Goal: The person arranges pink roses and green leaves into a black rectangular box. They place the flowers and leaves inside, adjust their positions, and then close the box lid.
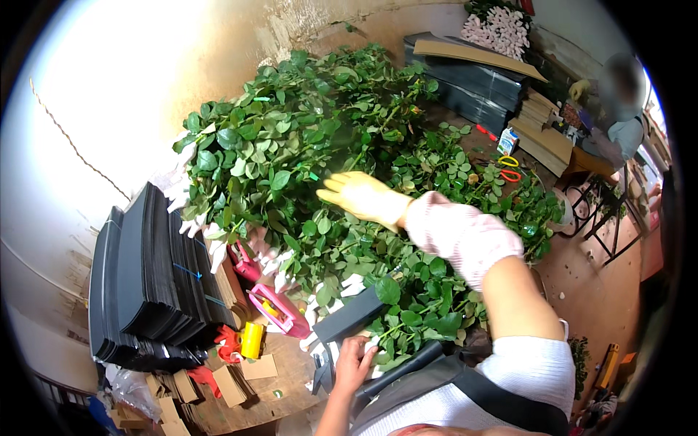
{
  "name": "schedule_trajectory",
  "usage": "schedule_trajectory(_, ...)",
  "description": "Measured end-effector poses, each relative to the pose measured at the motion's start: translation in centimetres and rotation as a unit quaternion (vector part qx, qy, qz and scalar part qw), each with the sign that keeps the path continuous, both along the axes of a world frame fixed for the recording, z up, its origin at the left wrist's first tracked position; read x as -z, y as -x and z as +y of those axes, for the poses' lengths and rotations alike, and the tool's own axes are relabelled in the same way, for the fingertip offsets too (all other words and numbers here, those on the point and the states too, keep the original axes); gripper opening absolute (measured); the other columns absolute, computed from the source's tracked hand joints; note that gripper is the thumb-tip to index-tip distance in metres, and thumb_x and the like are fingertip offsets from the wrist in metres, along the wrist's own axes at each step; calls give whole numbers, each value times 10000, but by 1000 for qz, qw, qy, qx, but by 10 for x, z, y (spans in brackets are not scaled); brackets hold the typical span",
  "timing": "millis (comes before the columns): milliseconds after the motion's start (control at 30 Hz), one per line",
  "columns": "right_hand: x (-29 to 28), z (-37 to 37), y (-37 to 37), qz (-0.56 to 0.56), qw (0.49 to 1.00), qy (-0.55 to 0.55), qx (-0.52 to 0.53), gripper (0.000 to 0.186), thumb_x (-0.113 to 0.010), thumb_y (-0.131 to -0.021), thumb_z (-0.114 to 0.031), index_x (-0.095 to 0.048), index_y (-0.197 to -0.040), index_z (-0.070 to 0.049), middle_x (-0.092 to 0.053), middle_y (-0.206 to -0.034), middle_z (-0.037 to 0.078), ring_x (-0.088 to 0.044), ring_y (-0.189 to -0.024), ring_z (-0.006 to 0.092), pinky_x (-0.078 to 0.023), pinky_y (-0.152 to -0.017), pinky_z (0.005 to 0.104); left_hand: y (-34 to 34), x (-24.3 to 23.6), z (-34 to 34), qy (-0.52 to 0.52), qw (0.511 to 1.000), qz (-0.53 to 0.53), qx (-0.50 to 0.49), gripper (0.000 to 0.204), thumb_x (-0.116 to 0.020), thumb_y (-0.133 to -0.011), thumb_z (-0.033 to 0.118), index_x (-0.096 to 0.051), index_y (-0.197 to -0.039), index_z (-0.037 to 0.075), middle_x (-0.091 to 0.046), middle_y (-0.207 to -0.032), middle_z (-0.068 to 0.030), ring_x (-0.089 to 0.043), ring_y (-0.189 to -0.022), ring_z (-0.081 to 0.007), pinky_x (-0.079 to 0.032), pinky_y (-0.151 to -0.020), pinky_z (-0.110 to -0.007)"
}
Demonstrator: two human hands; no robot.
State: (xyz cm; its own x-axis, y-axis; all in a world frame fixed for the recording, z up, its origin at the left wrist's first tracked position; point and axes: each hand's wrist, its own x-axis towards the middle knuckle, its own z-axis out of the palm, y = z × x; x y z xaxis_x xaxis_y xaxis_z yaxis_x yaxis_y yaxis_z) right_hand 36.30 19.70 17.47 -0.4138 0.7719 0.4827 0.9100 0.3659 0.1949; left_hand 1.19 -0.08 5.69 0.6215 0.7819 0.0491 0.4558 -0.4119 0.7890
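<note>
"How do your hands stand?"

"My bare left hand [352, 365], nearer me than the pink tape dispenser [294, 321] and to its right, has bent fingers at a white-sleeved rosebud [373, 344]; I can't tell whether they pinch it. My yellow-gloved right hand [363, 200], beyond the dispenser and to its right, is blurred, its fingers stretched out flat above the leaves, gripping nothing I can see."

"And the roses?"

"The big pile of leafy rose stems [291, 145] lies beyond the dispenser and spreads to its right. Along the pile's left and near edges, white-sleeved heads point left and toward me. The leaves hide most stems, so I can't tell each one's axis. Just right of the dispenser, a dark cardboard strip [350, 314] runs lengthwise from near left to far right."

"What's around?"

"Bare brown wood of the worktop [280, 400] shows on the dispenser's near side, with a yellow tape roll [251, 340] just left of it. Farther left, dark cardboard sheets [156, 261] stand stacked against a stained pale wall [65, 182]. Well to its right are orange-handled scissors [510, 176], a reddish floor [574, 291] and, farther off, another person [625, 138]."
</note>
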Motion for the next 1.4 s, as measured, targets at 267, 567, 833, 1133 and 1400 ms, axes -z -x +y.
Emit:
schedule_trajectory(267, -3, 32, 12, 72, 995, 59, -44, 191, -624, -829, -109, -750, -970, -139, -737, -884, 92, -718, -853, 294, -558, -737, 460, 2, 6, -2, -79, 996, -38, -23, 176, -745, -903, 153, -747, -1074, 110, -672, -1085, -91, -635, -996, -303, -524, -870, -393)
schedule_trajectory(567, -17, -110, -8, 51, 983, 134, -117, 342, -680, -794, -83, -722, -1127, -144, -713, -850, 80, -702, -791, 341, -556, -658, 460, 0, 12, -2, -21, 994, -102, -28, 156, -770, -897, 107, -765, -1043, 54, -740, -1096, -125, -677, -1033, -312, -521, -924, -394)
schedule_trajectory(833, -30, 38, 17, 69, 992, -89, -47, 446, -731, -844, -182, -650, -1260, -44, -653, -1287, 176, -626, -1183, 340, -497, -1043, 448, 7, 18, 0, -67, 995, -64, -25, 175, -794, -874, 111, -769, -1035, 46, -750, -1068, -125, -680, -1019, -303, -525, -907, -397)
schedule_trajectory(1133, -30, 37, 52, 199, 980, -4, 12, 198, -631, -872, -104, -703, -1056, -123, -657, -1295, 120, -626, -1202, 289, -494, -1025, 369, 3, 9, -1, -50, 996, -73, -32, 159, -799, -862, 88, -782, -1017, 52, -759, -1058, -112, -698, -1009, -278, -539, -901, -375)
schedule_trajectory(1400, -51, -191, -30, 237, 957, 113, -125, 396, -719, -789, 30, -679, -1157, -112, -720, -1169, 82, -694, -1038, 313, -588, -895, 440, 7, 28, 4, 63, 995, -58, -57, 170, -770, -903, 155, -788, -1047, 66, -687, -1159, -172, -669, -1075, -317, -543, -925, -378)
